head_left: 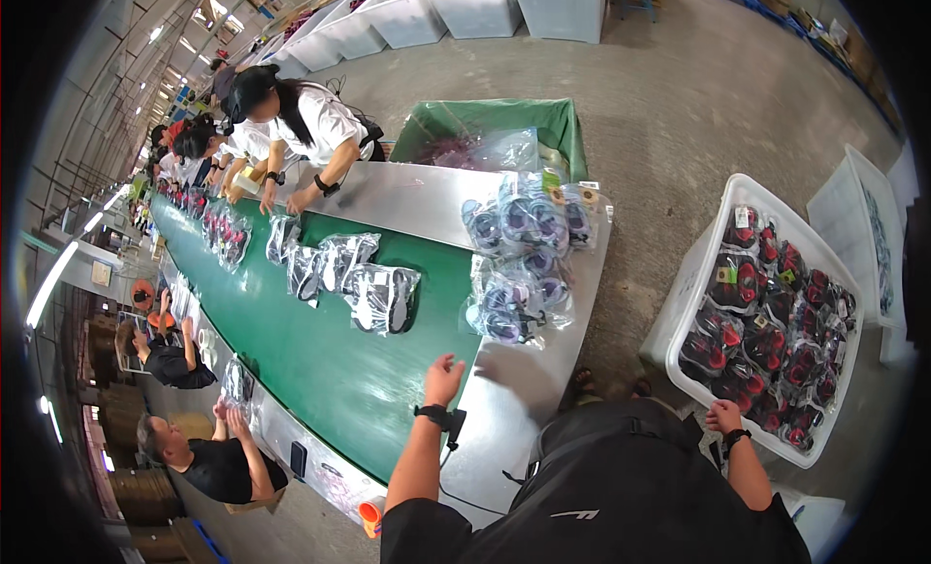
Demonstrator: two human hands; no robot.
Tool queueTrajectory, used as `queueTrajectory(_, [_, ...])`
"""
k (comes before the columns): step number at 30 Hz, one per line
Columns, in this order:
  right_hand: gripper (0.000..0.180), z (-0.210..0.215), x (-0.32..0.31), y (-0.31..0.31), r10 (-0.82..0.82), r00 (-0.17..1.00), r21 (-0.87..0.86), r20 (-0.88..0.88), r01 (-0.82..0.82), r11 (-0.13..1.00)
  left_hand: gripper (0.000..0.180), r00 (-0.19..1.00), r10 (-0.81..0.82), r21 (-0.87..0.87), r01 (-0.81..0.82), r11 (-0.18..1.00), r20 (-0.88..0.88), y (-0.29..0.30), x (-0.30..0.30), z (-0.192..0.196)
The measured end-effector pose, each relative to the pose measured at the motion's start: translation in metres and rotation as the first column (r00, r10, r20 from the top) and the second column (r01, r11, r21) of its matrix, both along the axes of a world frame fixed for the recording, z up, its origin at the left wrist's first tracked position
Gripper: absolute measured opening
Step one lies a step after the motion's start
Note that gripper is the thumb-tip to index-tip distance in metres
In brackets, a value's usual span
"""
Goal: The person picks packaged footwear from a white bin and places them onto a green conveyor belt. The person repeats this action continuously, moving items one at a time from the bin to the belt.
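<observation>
Bagged shoes [766, 349] in one tub [684, 292]; four grey-white packs [383, 298] on one belt [330, 360]

Factory hall, grey floor [698, 89]. Long table [291, 346], green top, metal edges. Lit tube lights [52, 285] run along the left, beamed ceiling [82, 108] above. White bins [480, 11] line the back; brown stacks [141, 496] lower left.

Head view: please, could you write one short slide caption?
Left hand near the green belt, right hand beside a white bin of bagged shoes, with co-workers beyond.
</observation>
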State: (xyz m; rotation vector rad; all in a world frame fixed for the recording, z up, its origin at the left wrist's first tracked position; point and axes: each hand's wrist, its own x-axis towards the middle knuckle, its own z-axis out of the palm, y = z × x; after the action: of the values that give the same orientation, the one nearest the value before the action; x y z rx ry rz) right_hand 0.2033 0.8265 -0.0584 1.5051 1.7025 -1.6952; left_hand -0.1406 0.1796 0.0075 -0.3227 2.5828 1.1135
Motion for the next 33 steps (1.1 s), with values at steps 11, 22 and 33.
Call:
queueTrajectory(11, [0.022, 0.043, -0.013, -0.051, 0.118, 0.993, 0.116, 0.019, -0.12, 0.986, 0.054, 0.938, 0.154, -0.337, -0.259, 0.905, -0.309, -0.106, -0.149, -0.006])
queueTrajectory(22, [0.028, 0.077, -0.015, -0.051, 0.095, 0.993, 0.18, 0.063, -0.105, 0.978, 0.091, 0.963, 0.261, -0.545, -0.252, 0.8, -0.063, -0.14, -0.208, -0.017])
queueTrajectory(33, [0.026, 0.082, -0.058, -0.076, 0.201, 0.979, 0.177, -0.009, -0.197, 0.964, 0.08, 0.842, 0.518, -0.277, -0.539, 0.795, -0.152, -0.109, -0.138, -0.021])
